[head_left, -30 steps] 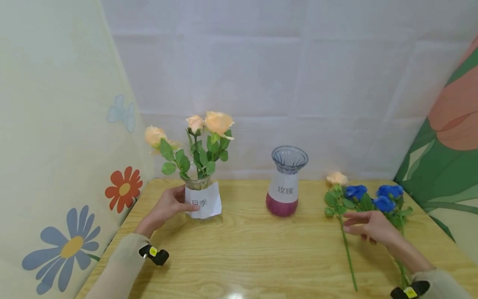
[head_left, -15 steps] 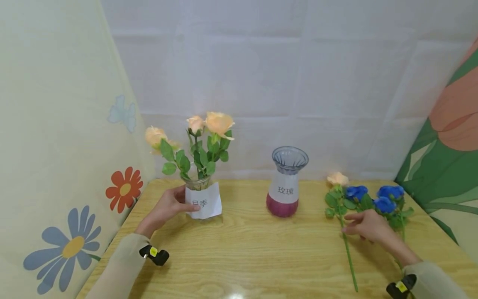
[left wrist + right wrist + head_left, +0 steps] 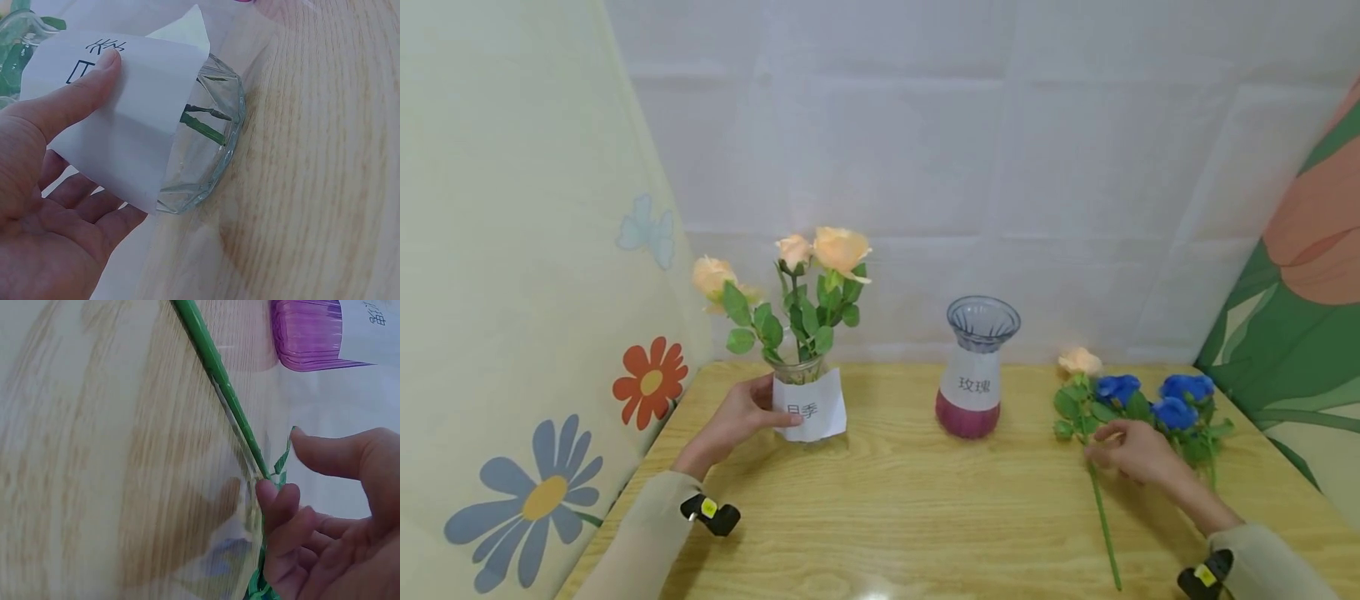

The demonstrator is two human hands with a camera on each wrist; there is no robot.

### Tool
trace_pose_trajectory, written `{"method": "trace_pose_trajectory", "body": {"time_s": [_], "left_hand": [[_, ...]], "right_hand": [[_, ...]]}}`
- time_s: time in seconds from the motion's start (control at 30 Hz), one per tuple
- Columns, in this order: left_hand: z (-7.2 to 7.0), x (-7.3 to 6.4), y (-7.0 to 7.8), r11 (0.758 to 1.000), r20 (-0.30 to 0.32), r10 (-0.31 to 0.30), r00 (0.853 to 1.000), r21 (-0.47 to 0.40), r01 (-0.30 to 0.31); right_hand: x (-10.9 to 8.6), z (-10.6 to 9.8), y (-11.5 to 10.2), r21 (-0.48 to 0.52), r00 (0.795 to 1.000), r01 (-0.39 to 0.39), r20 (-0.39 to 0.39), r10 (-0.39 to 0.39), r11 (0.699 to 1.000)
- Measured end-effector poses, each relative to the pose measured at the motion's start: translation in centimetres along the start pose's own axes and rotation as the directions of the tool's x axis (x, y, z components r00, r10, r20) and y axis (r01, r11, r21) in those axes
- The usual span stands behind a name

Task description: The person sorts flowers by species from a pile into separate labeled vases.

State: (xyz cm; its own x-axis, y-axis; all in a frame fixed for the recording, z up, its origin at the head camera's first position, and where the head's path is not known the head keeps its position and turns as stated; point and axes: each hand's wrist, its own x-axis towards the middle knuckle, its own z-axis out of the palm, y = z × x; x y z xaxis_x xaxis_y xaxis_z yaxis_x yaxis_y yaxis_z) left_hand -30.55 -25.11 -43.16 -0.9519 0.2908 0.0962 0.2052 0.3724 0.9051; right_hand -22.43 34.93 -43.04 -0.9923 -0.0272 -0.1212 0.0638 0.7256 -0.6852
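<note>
My left hand grips a clear glass vase, its thumb across the white paper label. Several peach roses stand in that vase, and their cut stem ends show through its glass base in the left wrist view. On the right, my right hand is at the stem of a peach rose lying on the table. In the right wrist view the bent fingers are right at this stem, while the thumb stays apart from them, beside a leaf.
A bluish glass vase with a magenta lower part and a white label stands between the hands. Blue roses lie beyond the right hand. The wooden table meets a white backdrop, with painted panels on both sides.
The right hand's fingers have bent inward and drawn closer to the peach rose's stem. My left hand keeps its grip on the vase, unmoved.
</note>
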Motion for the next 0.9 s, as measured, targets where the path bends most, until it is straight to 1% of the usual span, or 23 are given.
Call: {"method": "trace_pose_trajectory", "body": {"time_s": [0.07, 0.13, 0.23, 0.3, 0.43, 0.67, 0.73, 0.8, 0.9], "left_hand": [[0.0, 0.0, 0.0, 1.000, -0.001, 0.003, 1.000, 0.002, -0.003], [0.0, 0.0, 0.1, 1.000, -0.003, 0.004, 1.000, 0.001, -0.004], [0.0, 0.0, 0.1, 1.000, -0.004, 0.002, 1.000, -0.003, -0.002], [0.1, 0.0, 0.1, 1.000, -0.004, 0.000, 1.000, -0.006, 0.000], [0.1, 0.0, 0.0, 1.000, -0.005, -0.001, 1.000, -0.007, 0.000], [0.0, 0.0, 0.0, 1.000, -0.007, -0.006, 1.000, -0.001, 0.006], [0.0, 0.0, 0.0, 1.000, -0.009, -0.008, 1.000, 0.002, 0.008], [0.0, -0.1, 0.0, 1.000, -0.008, -0.008, 1.000, 0.001, 0.008], [0.0, -0.1, 0.1, 1.000, -0.007, -0.006, 1.000, 0.000, 0.006]], "right_hand": [[0.0, 0.1, -0.2, -0.002, 0.999, 0.001, 0.035, -0.001, 1.000], [0.1, 0.2, -0.4, 0.000, 0.998, -0.023, 0.065, 0.023, 1.000], [0.2, 0.4, -0.6, -0.004, 0.995, -0.048, 0.086, 0.049, 0.999], [0.3, 0.5, -0.6, -0.016, 0.994, -0.051, 0.092, 0.052, 0.999], [0.6, 0.7, -0.5, -0.056, 0.996, -0.030, 0.080, 0.034, 0.998], [1.5, 1.0, -0.4, -0.169, 1.000, 0.008, 0.025, -0.004, 0.986], [1.7, 1.2, -0.4, -0.176, 1.000, 0.004, 0.017, -0.001, 0.984], [1.8, 1.3, -0.4, -0.172, 1.000, -0.016, 0.012, 0.018, 0.985], [1.9, 1.4, -0.5, -0.147, 0.999, -0.043, 0.015, 0.046, 0.988]]}}
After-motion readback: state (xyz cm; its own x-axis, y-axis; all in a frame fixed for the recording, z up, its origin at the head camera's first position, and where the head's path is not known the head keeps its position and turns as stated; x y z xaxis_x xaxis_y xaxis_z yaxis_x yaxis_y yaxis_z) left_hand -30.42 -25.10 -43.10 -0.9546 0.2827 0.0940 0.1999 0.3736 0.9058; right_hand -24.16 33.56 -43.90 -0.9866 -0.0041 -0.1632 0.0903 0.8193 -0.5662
